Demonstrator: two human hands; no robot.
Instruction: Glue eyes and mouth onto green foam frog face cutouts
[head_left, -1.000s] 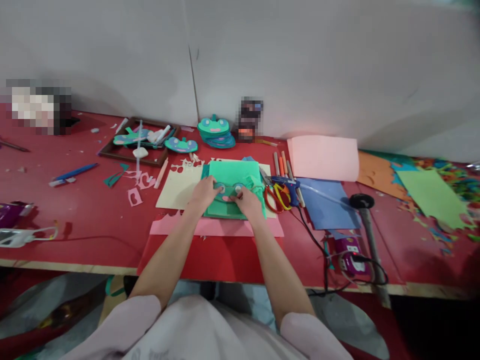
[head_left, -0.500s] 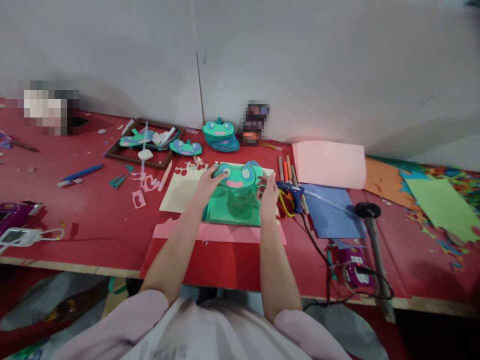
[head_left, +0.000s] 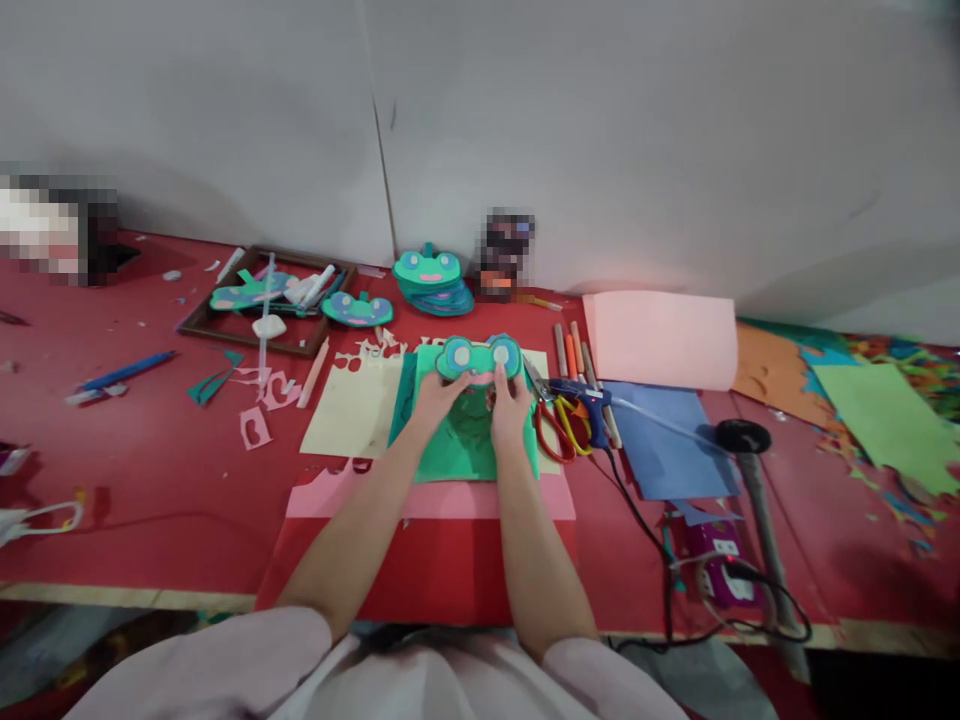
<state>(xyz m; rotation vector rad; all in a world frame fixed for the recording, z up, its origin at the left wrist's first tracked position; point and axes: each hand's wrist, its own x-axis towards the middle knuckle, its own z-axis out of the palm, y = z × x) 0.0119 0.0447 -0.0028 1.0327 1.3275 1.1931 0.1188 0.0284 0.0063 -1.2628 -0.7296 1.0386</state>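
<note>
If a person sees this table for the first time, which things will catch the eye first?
Probably the green frog face, held up between the left hand and right hand over green sheets. Next comes the stack of similar faces near the wall, then the blue glue gun and scissors, right of the sheets.

— What is this thing?
— It is a frog-face cutout [head_left: 478, 361], green, with blue-ringed eyes and pink mouth.
— And its position?
— Held by left hand [head_left: 440, 398] and right hand [head_left: 509, 402] over green sheet [head_left: 448, 456], eyes farther away; it looks flat, perhaps.
</note>
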